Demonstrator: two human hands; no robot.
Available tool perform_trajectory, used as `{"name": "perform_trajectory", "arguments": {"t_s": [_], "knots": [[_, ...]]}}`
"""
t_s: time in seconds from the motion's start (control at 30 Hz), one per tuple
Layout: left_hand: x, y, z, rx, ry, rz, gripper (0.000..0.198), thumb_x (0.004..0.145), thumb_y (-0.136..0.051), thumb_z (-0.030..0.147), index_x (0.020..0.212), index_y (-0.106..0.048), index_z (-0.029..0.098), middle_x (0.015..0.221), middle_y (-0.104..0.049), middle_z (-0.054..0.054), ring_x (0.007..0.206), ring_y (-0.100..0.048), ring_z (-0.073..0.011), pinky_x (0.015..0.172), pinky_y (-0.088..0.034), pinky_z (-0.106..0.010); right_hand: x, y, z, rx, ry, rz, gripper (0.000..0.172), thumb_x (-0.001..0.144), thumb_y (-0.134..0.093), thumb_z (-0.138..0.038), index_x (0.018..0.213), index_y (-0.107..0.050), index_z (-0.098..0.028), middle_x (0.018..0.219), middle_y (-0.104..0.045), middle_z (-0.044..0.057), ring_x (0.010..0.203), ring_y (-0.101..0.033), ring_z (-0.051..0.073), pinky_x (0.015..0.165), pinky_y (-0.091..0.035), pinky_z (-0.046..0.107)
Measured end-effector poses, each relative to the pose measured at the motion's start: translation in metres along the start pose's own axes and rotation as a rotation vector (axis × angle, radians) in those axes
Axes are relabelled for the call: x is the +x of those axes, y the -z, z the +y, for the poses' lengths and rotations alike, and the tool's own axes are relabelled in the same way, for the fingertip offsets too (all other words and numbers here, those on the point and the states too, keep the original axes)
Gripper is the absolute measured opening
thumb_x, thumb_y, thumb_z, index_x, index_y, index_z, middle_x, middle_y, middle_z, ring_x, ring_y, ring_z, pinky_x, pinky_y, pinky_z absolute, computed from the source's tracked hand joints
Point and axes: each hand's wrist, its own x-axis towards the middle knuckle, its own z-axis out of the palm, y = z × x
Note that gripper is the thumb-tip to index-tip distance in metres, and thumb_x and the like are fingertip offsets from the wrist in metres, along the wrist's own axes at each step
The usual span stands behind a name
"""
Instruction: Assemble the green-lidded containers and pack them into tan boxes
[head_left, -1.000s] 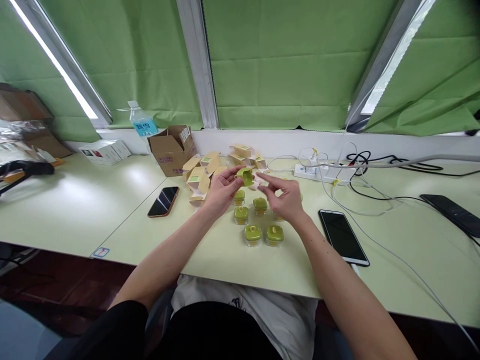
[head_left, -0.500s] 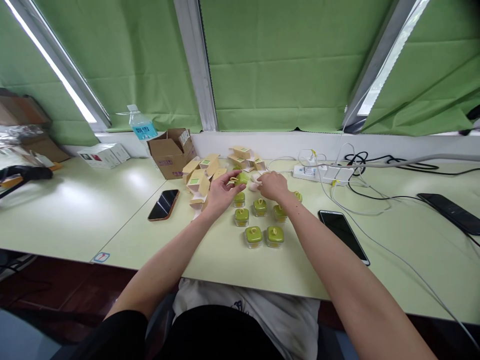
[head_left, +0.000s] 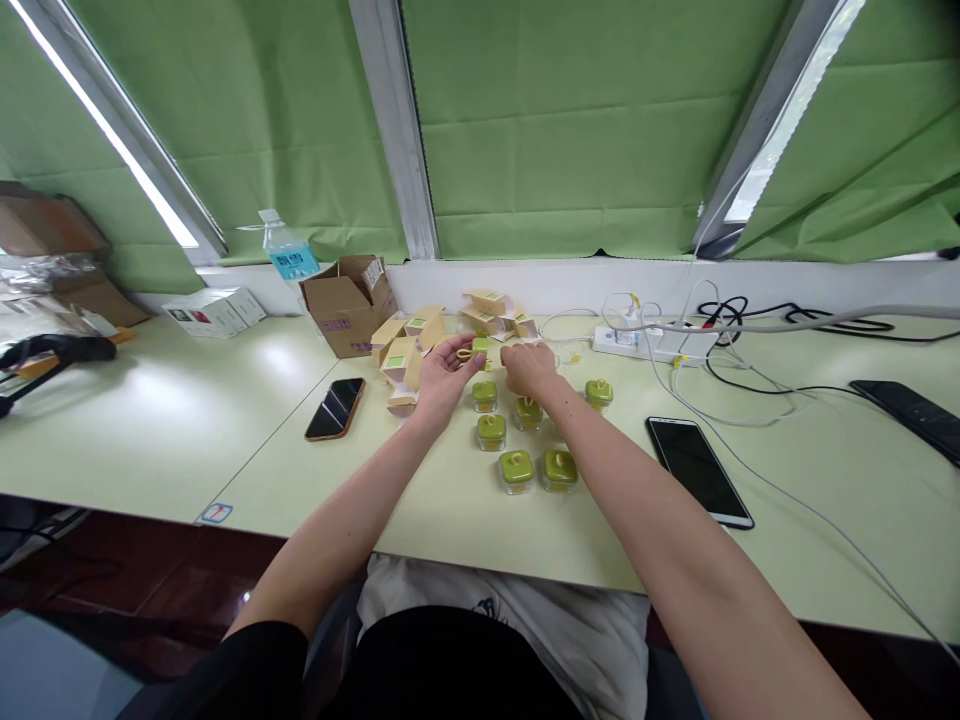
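My left hand (head_left: 441, 378) holds a small green lid with a yellow loop (head_left: 480, 349) between thumb and fingertips, just above the desk (head_left: 450, 500). My right hand (head_left: 529, 370) is curled close beside it, fingers bent toward the same lid; what it grips is hidden. Below the hands stand several small clear jars with green lids (head_left: 516, 468), in rows. One more jar (head_left: 599, 393) stands apart to the right. A heap of small tan cartons (head_left: 409, 345) lies behind the hands.
An open cardboard box (head_left: 346, 302) and a water bottle (head_left: 289, 255) stand at the back left. One phone (head_left: 335, 408) lies left, another (head_left: 699, 470) right. A power strip (head_left: 637, 345) with tangled cables sits at the back right. White boxes (head_left: 214, 310) lie far left.
Both hands moved away from me toward the cartons. My right hand went from spread open to curled beside the lid. The view shifted slightly left.
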Motion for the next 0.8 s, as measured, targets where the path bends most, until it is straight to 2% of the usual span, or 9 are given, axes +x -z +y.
{"name": "perform_trajectory", "arguments": {"t_s": [0.23,0.37,0.47,0.53,0.6,0.7,0.8], "knots": [[0.000,0.002,0.002,-0.196,0.101,-0.072,0.073,0.068,-0.107,0.060,0.121,-0.079,0.018,0.108,-0.087,-0.010,0.101,-0.085,-0.0238,0.100,-0.069,-0.041,0.002,0.003,0.000,0.194,-0.060,0.018,0.035,0.091,-0.070,-0.006,0.124,-0.077,-0.015,0.132,-0.078,0.024,0.119,-0.077,0.035,0.098,-0.061,0.041],[0.000,0.002,0.003,-0.243,0.120,-0.078,0.069,0.071,-0.103,0.067,0.110,-0.080,0.016,0.108,-0.087,-0.012,0.101,-0.086,-0.0250,0.092,-0.071,-0.037,-0.013,0.011,0.008,0.371,-0.063,0.157,0.028,0.102,-0.059,-0.013,0.126,-0.074,-0.017,0.135,-0.078,0.021,0.123,-0.076,0.032,0.099,-0.063,0.043],[-0.002,-0.001,0.004,-0.243,0.118,-0.067,0.072,0.073,-0.100,0.070,0.118,-0.079,0.017,0.108,-0.086,-0.011,0.098,-0.086,-0.0248,0.084,-0.070,-0.033,-0.036,0.016,0.015,0.580,-0.020,0.272,0.031,0.107,-0.060,-0.026,0.137,-0.066,-0.022,0.132,-0.082,0.012,0.116,-0.079,0.024,0.097,-0.065,0.039],[-0.005,-0.004,0.005,-0.213,0.096,-0.081,0.076,0.074,-0.099,0.071,0.125,-0.077,0.019,0.110,-0.086,-0.011,0.096,-0.086,-0.0238,0.082,-0.070,-0.033,-0.056,0.018,0.018,1.061,0.028,0.374,0.040,0.095,-0.078,-0.032,0.132,-0.067,-0.022,0.118,-0.086,0.009,0.106,-0.081,0.025,0.091,-0.068,0.042],[-0.009,-0.007,0.008,-0.157,0.055,-0.106,0.077,0.076,-0.097,0.073,0.127,-0.077,0.019,0.111,-0.086,-0.011,0.093,-0.085,-0.0224,0.081,-0.070,-0.033,-0.074,0.019,0.018,1.383,0.058,0.385,0.058,0.080,-0.094,-0.037,0.131,-0.069,-0.022,0.106,-0.087,0.007,0.100,-0.082,0.027,0.089,-0.070,0.044],[-0.016,-0.012,0.011,-0.021,-0.043,-0.139,0.070,0.082,-0.092,0.073,0.126,-0.080,0.020,0.111,-0.087,-0.011,0.096,-0.084,-0.0220,0.086,-0.070,-0.035,-0.094,0.021,0.015,1.580,0.048,0.356,0.066,0.062,-0.107,-0.045,0.116,-0.080,-0.021,0.104,-0.088,0.008,0.102,-0.084,0.028,0.099,-0.069,0.048],[-0.022,-0.015,0.015,0.097,-0.152,-0.170,0.063,0.086,-0.089,0.072,0.122,-0.083,0.021,0.117,-0.087,-0.012,0.106,-0.083,-0.0243,0.097,-0.068,-0.039,-0.101,0.022,0.012,1.627,0.040,0.336,0.065,0.054,-0.111,-0.052,0.106,-0.087,-0.021,0.106,-0.089,0.008,0.105,-0.083,0.029,0.101,-0.069,0.049]]}}
